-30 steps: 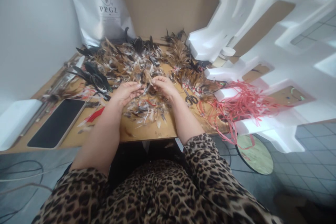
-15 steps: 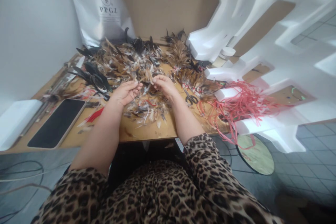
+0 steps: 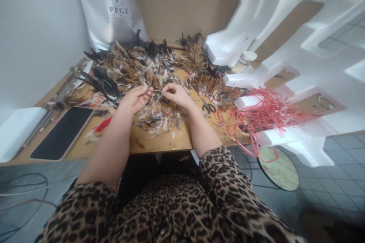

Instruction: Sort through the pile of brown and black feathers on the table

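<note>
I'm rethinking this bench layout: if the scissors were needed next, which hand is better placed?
Probably the right hand: the scissors lie close by on its outer side. The left hand is farther off, with the right between.

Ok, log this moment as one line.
left hand: over feathers, hold unclear | right hand: over feathers, hold unclear | scissors: on table, right of hands | phone: on table, left
</note>
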A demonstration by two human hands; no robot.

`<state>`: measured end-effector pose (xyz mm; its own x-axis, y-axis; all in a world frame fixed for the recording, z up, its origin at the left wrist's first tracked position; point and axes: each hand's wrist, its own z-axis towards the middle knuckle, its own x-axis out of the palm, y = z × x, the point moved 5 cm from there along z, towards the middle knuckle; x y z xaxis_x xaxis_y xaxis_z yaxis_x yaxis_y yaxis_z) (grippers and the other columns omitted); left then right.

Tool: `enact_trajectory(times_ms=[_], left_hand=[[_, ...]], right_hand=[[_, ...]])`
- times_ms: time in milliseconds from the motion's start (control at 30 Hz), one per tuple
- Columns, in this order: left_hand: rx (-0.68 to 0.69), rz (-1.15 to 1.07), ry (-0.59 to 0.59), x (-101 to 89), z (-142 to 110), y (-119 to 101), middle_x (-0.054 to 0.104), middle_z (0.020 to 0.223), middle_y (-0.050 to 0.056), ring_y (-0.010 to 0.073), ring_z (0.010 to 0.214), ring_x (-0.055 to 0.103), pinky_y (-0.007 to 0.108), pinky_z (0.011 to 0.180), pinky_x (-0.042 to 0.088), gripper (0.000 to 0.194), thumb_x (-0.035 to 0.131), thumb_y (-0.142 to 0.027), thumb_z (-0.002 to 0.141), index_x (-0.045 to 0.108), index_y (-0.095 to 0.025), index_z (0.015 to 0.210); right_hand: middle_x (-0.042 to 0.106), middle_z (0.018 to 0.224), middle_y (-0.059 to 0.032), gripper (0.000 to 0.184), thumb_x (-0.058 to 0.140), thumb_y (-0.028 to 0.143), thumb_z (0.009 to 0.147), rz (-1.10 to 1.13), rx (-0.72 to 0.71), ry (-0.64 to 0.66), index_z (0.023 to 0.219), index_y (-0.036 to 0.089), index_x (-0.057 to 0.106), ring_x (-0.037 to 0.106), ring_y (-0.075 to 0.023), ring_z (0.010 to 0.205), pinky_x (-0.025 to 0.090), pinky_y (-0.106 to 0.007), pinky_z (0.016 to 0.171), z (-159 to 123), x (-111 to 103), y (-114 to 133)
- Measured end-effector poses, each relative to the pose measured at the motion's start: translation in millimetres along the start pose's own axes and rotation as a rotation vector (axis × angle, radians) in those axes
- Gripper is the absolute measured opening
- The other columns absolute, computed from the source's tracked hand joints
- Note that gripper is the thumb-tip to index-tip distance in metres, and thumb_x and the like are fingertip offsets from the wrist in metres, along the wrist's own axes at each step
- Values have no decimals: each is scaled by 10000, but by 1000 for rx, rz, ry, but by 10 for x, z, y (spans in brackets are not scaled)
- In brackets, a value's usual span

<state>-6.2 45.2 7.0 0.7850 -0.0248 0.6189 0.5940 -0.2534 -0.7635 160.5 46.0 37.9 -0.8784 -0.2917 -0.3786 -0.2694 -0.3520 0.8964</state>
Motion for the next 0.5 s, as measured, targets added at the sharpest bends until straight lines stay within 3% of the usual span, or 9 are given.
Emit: enact_trajectory(times_ms=[167, 500], left_hand=[[-54, 54, 29, 28, -35, 29, 677, 737, 67, 59, 558, 588, 121, 477, 463, 92, 592, -35, 736, 630, -106, 691], [-153, 60, 133, 43, -49, 107, 686, 751, 97, 86, 569, 622, 135, 477, 480, 67, 600, -27, 726, 622, -86, 705]], right_hand=[[546, 851, -42, 126, 493, 170, 714, -413, -259, -169, 796, 147, 587, 508, -131, 750, 421, -259, 722, -33, -28, 161], [504, 1035, -113, 197, 426, 182, 832, -714, -397, -278, 948, 156, 584, 460, -210, 1023, 365, -348, 902, -85, -91, 271]])
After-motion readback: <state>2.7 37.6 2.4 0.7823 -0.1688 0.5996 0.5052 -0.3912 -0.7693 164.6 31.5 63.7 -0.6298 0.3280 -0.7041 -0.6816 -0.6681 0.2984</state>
